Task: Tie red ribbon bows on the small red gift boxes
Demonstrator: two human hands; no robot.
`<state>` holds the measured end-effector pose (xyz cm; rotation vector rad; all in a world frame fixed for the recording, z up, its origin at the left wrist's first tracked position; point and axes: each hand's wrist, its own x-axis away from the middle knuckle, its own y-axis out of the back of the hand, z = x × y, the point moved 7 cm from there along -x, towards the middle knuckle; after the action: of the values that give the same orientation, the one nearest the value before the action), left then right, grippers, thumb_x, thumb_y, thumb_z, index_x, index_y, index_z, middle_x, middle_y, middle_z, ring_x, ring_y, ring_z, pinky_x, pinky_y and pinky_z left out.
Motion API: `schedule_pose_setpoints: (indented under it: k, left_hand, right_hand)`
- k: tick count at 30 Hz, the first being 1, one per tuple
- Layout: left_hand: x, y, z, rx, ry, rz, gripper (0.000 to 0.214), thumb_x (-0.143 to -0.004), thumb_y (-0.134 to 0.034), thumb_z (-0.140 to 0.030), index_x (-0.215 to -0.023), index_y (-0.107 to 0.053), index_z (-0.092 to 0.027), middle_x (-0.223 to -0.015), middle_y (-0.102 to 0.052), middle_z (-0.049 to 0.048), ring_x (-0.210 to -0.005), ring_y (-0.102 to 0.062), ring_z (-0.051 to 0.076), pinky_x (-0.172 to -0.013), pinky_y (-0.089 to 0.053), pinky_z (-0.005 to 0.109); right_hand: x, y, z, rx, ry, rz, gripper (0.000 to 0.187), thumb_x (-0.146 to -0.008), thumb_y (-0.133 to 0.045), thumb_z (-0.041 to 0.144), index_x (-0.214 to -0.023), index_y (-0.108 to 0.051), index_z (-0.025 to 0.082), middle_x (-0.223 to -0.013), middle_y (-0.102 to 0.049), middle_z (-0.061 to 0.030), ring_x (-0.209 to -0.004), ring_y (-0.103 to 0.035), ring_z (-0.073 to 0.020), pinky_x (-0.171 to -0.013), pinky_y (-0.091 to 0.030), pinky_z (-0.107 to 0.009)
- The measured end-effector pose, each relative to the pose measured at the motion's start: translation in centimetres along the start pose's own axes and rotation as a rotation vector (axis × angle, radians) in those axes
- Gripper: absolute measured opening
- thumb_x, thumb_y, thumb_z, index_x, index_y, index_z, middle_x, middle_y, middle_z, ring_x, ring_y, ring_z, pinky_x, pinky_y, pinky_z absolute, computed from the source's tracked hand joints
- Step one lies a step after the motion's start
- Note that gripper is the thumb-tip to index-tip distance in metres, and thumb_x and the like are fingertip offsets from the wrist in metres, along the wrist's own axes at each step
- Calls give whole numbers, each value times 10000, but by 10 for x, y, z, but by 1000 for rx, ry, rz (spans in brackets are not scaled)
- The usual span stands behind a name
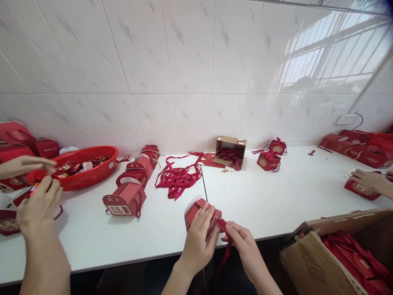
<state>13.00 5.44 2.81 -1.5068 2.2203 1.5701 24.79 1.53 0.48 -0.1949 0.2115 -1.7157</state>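
Observation:
A small red gift box [194,209] rests at the front edge of the white table, tilted a little. My left hand [201,235] is wrapped over its top and near side, holding it. A dark red ribbon [226,246] comes off the box's right end and hangs down past the table edge. The fingers of my right hand [241,239] pinch this ribbon close to the box. Behind the box lies a loose heap of red ribbon [179,180]. Left of it stands a row of red gift boxes [127,198] with cord handles.
A red basin [92,174] of wrapped sweets stands left, beside a co-worker's hands [39,196]. At the back are a small carton [231,141] of red pieces and two bow-tied boxes [267,162]. Another person's hand [368,180] touches a box at right, above a large cardboard box [319,262].

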Motion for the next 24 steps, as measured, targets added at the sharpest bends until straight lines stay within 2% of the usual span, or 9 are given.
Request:
schedule_pose_setpoints:
  k: [7,13,19,24]
  left_hand:
    - [2,0,8,46,61,-6,465,-910,-414,-233,-1374,-388,-221,-1369,-487,79,-1305,-395,238,-1070,-366,458]
    - [3,2,6,79,41,-58,595,-909,-414,-209,-1455,-180,-240,-1305,-544,100,-1206,-506,213,-968,-472,400]
    - [4,0,4,43,-38,-84,536,-893,-425,-164,-1410,-313,-252,-1327,-530,80,-1206,-510,206,-1019,-425,419]
    - [3,-2,7,85,-16,-53,469,-891,-425,-161,-1350,-418,-258,-1332,-530,49,-1264,-452,194,-1064,-380,410]
  right_hand:
    - [0,-4,-1,7,4,-38,334,-808,-565,484,-734,-633,165,-710,-522,0,-683,-434,-131,-675,-379,-237]
    - [-4,-9,-1,42,32,-23,347,-817,-548,484,-698,-607,164,-673,-505,2,-668,-425,-132,-667,-371,-243]
    - [-11,-8,-5,146,41,-26,389,-818,-532,493,-653,-594,146,-672,-555,-25,-673,-476,-150,-671,-381,-266]
    - [-14,-6,-9,235,56,-42,414,-818,-515,509,-631,-575,144,-632,-540,-26,-638,-478,-148,-636,-396,-272]
